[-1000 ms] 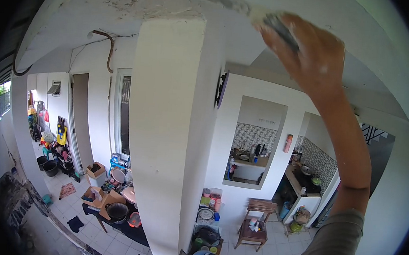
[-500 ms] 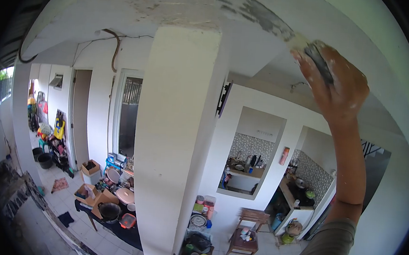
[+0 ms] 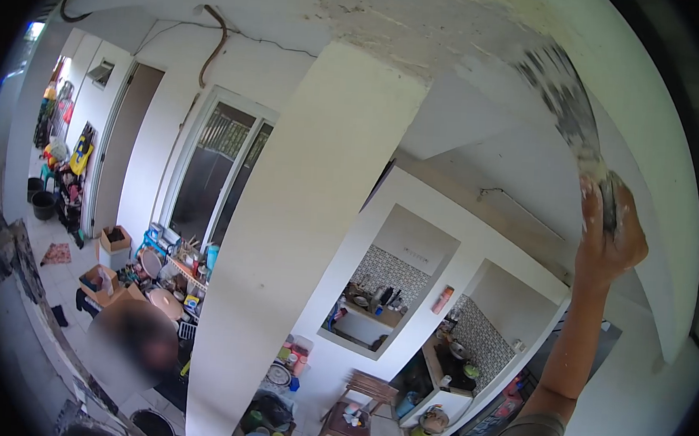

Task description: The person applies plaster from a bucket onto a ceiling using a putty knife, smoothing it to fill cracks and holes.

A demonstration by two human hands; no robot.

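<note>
My right hand [image 3: 617,233], raised at the right with whitish smears on its fingers, is closed round the handle of a putty knife [image 3: 566,103]. The wide grey blade is streaked with pale filler and points up and to the left. Its far edge lies right at the underside of the overhead beam [image 3: 428,17], where the surface is rough and patchy, with brownish marks. Just left of the blade, a cream square pillar [image 3: 309,215] meets that underside. My left hand is out of view.
Below stand a wooden chair [image 3: 352,413] with small items on its seat, a kitchen counter [image 3: 440,370] and a black bucket [image 3: 152,427]. Cardboard boxes [image 3: 102,282] and household goods crowd the lower left, partly blurred. A cable [image 3: 215,47] hangs from the wall.
The view has tilted and shifted. My right hand, still gripping the putty knife, appears farther right and lower, and the blade now points more steeply upward.
</note>
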